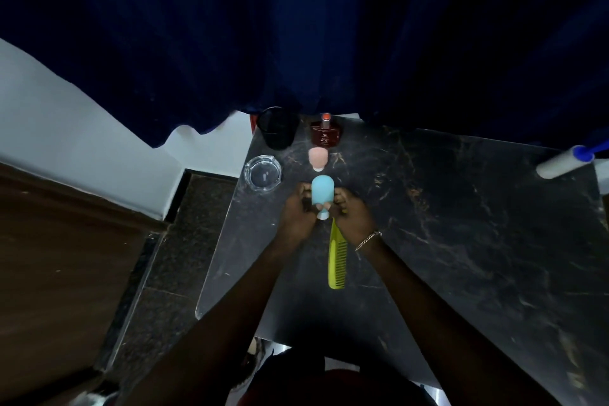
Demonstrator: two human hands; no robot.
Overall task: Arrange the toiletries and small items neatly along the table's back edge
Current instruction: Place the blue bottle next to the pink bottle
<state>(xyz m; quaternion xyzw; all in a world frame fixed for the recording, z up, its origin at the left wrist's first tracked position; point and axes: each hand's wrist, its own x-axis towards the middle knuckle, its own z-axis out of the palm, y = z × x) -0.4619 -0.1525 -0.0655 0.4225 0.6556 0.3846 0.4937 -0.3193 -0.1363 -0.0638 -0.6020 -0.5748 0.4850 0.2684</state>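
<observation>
A light blue squeeze bottle (322,193) lies on the dark marble table (461,224), cap towards me. My left hand (298,211) and my right hand (351,217) grip it from either side. A yellow-green comb (337,260) lies lengthwise under my right hand. Beyond the blue bottle stands a small pink bottle (317,158), cap down. At the back edge are a dark red perfume bottle (325,134) with an orange cap and a black mesh cup (277,127). A clear glass ashtray (262,172) sits near the left edge.
A white roller with a blue handle (565,163) lies at the table's far right. A dark blue curtain (296,26) hangs over the back edge. The table's left edge drops to a dark stone floor (184,241) beside a white wall.
</observation>
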